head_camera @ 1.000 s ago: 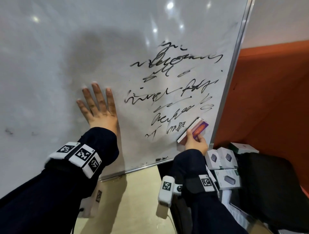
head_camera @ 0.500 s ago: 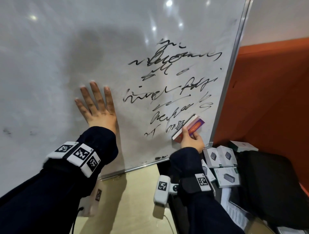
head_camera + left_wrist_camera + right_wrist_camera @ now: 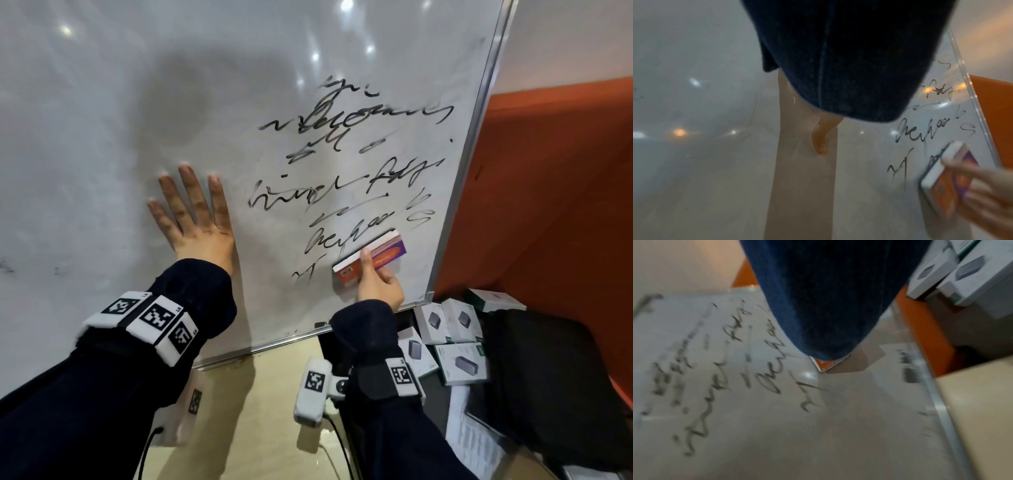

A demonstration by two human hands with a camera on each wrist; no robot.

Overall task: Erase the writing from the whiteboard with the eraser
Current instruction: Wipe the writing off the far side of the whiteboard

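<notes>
- Pinching the eraser point(image 3: 371, 260) along its long edges: right hand point(image 3: 378, 286), thumb up one side, fingers curled round the other, pad face pressed flat to the whiteboard point(image 3: 102, 102).
- Spread flat on the board, left of centre in the head view: left hand point(image 3: 197, 219), fingers straight and apart, holding nothing, seemingly bracing the panel.
- Eraser lying tilted in the lower right of the board, just inside the metal frame, touching the bottom rows of the writing point(image 3: 352, 164); blurred in the left wrist view, only one corner visible under the sleeve in the right wrist view.
- Judged step: early wiping, at the lowest line of script. Several rows of black scrawl above, up toward the upper right of the frame, untouched; a few faint marks at the far left edge and along the bottom rail too.
- Next move likely calling for firm, even pressure and overlapping strokes up and across the rows, pad kept flat rather than on an edge, left palm kept planted against sway.
- Stacked white boxes point(image 3: 459, 346) and a dark bag crowding the lower right, near the elbow's path.
</notes>
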